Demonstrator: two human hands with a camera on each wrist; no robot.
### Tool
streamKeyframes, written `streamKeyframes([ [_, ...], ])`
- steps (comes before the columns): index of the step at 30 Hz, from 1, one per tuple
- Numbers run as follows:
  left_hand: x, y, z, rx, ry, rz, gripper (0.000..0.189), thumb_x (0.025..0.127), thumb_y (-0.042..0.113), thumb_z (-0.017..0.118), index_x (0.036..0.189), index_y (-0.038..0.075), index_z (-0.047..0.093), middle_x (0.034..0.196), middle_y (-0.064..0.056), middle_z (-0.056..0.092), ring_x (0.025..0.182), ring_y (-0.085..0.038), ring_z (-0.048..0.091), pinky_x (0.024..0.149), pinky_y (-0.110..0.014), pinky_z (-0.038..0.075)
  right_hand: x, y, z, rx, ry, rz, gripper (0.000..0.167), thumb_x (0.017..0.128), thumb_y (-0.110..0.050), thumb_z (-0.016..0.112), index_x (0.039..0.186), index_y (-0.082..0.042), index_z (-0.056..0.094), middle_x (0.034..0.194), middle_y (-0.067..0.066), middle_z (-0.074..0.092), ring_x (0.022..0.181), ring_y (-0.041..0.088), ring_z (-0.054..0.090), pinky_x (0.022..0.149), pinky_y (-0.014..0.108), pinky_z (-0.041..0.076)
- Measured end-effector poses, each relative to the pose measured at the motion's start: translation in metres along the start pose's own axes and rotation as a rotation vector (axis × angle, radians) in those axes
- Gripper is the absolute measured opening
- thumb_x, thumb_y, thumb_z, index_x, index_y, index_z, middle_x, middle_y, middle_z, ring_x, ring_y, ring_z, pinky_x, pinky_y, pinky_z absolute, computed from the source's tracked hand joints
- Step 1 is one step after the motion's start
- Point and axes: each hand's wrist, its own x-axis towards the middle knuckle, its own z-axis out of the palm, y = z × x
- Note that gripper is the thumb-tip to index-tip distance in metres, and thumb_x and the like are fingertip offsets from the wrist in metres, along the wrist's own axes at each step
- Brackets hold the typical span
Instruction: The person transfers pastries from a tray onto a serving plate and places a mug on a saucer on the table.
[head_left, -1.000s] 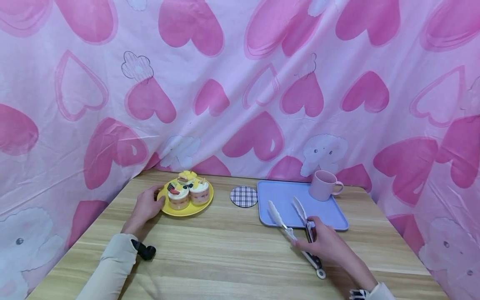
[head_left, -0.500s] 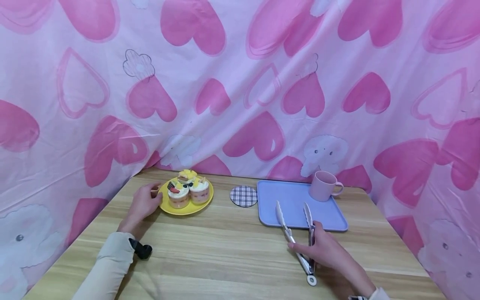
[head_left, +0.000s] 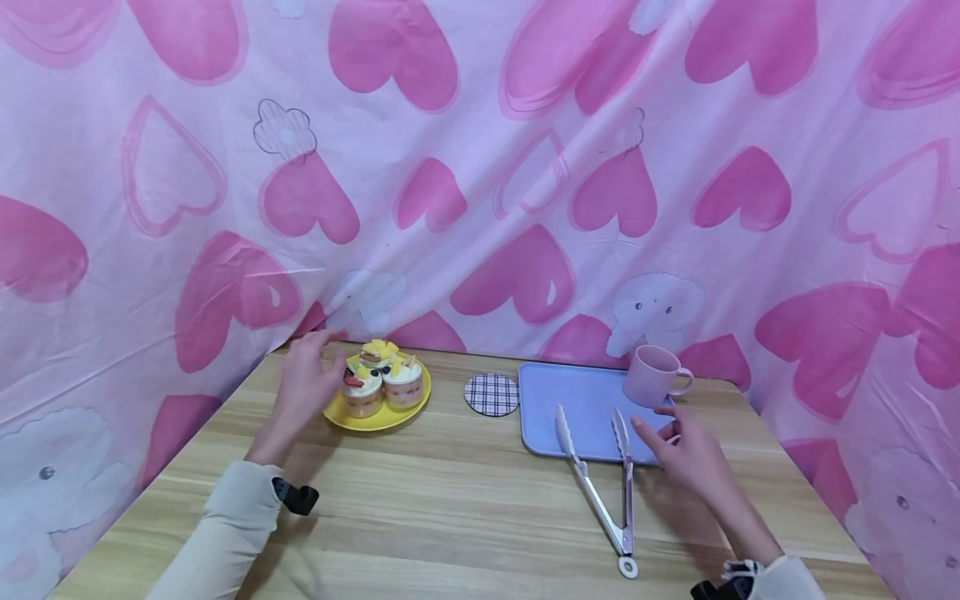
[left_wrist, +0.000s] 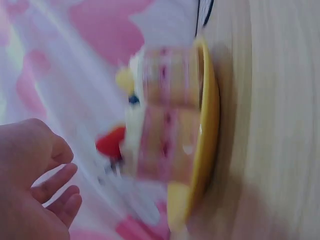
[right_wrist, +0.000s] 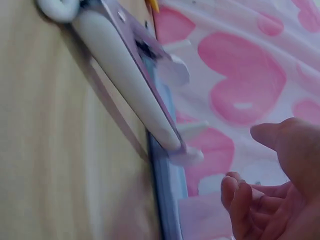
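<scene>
Tongs [head_left: 618,517] lie spread, their scalloped tips over the near edge of a blue tray [head_left: 547,392] and their ringed end on the table. My right hand [head_left: 690,454] is raised just right of them, thumb and fingers apart, holding nothing. A yellow plate [head_left: 360,422] on the left carries several dessert cups [head_left: 403,387] topped with cream and fruit. Beside its left rim my left hand [head_left: 306,379] is lifted, fingers loosely bent and nothing in them. In the left wrist view the fingers stand apart from the cups, which look blurred.
A pink mug [head_left: 649,377] stands at the tray's back right corner. Between plate and tray lies a round checked coaster [head_left: 491,394]. A pink heart-patterned cloth [head_left: 517,167] hangs behind and around the wooden table [head_left: 420,508].
My right hand has let go of the tongs, now lying across the tray's near edge, and has moved right. My left hand has left the plate's rim and risen.
</scene>
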Motion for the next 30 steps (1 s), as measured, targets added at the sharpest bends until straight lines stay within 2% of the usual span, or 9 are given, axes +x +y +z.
streamKeyframes([
  [3,0.000,0.019,0.008,-0.023,-0.019,0.070,0.039,0.098,0.000,0.066,0.136,-0.003,0.068,0.136,-0.026,0.071,0.129,-0.048,0.060,0.113,-0.065,0.047,0.008,0.005,-0.007,0.036,0.048,0.013,0.076,0.105,-0.058,0.063,0.150,0.002,0.052,0.102,0.015,0.071,0.086,0.021,0.064,0.062,0.027,0.053],
  [7,-0.002,0.041,0.021,-0.037,-0.081,0.149,0.035,0.100,0.004,0.068,0.135,0.001,0.070,0.135,-0.019,0.074,0.126,-0.041,0.064,0.110,-0.061,0.054,0.018,0.010,-0.010,0.063,0.095,0.010,0.067,0.106,-0.056,0.063,0.145,-0.001,0.057,0.103,0.016,0.069,0.084,0.021,0.062,0.061,0.025,0.054],
  [11,-0.008,0.057,0.035,-0.059,-0.141,0.228,0.037,0.101,0.005,0.069,0.138,0.003,0.070,0.133,-0.018,0.073,0.120,-0.036,0.067,0.101,-0.055,0.061,0.026,0.016,-0.010,0.070,0.122,0.023,0.063,0.107,-0.053,0.063,0.143,-0.001,0.060,0.102,0.016,0.069,0.084,0.022,0.061,0.061,0.026,0.053],
  [14,-0.014,0.066,0.045,-0.068,-0.177,0.265,0.038,0.101,0.006,0.069,0.139,0.004,0.069,0.130,-0.017,0.073,0.118,-0.035,0.069,0.098,-0.052,0.062,0.032,0.021,-0.008,0.079,0.144,0.050,0.062,0.107,-0.053,0.062,0.142,-0.001,0.062,0.109,0.017,0.071,0.089,0.024,0.061,0.063,0.024,0.052],
  [18,-0.019,0.074,0.057,-0.061,-0.200,0.304,0.037,0.100,0.004,0.070,0.136,0.003,0.070,0.129,-0.016,0.074,0.119,-0.033,0.072,0.101,-0.048,0.063,0.042,0.025,-0.007,0.114,0.192,0.092,0.060,0.106,-0.052,0.063,0.140,-0.003,0.064,0.120,0.018,0.071,0.100,0.023,0.060,0.069,0.018,0.051],
  [24,-0.022,0.083,0.074,-0.079,-0.262,0.318,0.039,0.099,0.003,0.070,0.138,0.001,0.069,0.132,-0.017,0.072,0.115,-0.031,0.074,0.091,-0.040,0.067,0.057,0.026,-0.004,0.208,0.251,0.197,0.064,0.106,-0.053,0.062,0.147,-0.004,0.058,0.135,0.018,0.065,0.116,0.026,0.060,0.073,0.007,0.046],
  [27,-0.024,0.085,0.084,-0.075,-0.302,0.314,0.040,0.100,0.004,0.071,0.140,0.001,0.067,0.135,-0.017,0.071,0.114,-0.030,0.074,0.092,-0.040,0.067,0.064,0.026,-0.002,0.249,0.296,0.246,0.064,0.105,-0.049,0.063,0.152,-0.006,0.055,0.139,0.016,0.065,0.118,0.022,0.060,0.073,0.006,0.045],
  [30,-0.028,0.086,0.094,-0.057,-0.356,0.306,0.042,0.100,0.006,0.072,0.141,0.001,0.066,0.138,-0.018,0.071,0.117,-0.031,0.073,0.095,-0.043,0.066,0.070,0.025,-0.002,0.288,0.355,0.283,0.064,0.103,-0.047,0.067,0.154,-0.009,0.056,0.136,0.012,0.066,0.111,0.014,0.059,0.074,0.009,0.046],
])
